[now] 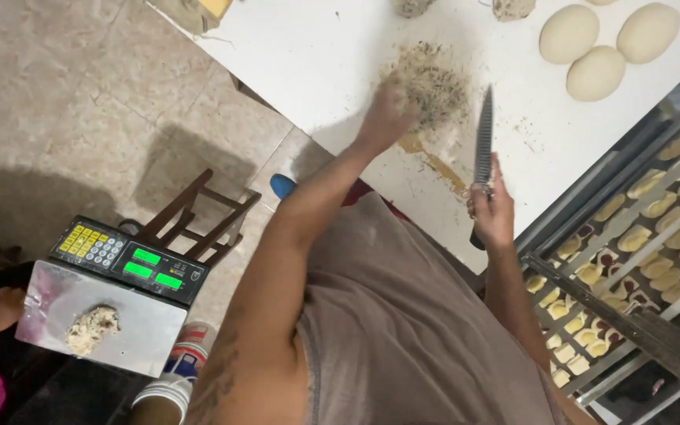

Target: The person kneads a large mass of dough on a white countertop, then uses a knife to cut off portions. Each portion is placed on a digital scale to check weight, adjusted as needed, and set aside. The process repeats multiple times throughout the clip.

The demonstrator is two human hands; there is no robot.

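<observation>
Scale (112, 295) at left carries one dough lump (92, 328). Left hand (385, 116) presses on the seeded dough mass (432, 85), grip indistinct. Right hand (492, 214) clenches one knife (483, 149) on the white table (316, 63), long axis pointing away from the person. Three dough balls (596, 73) far right.

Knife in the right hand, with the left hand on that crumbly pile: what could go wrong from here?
The knife is held blade-up in the right hand, close to the left hand working the speckled dough pile; a careless reach could meet the blade. The pile lies near the white table edge, so crumbs may fall to the floor.
</observation>
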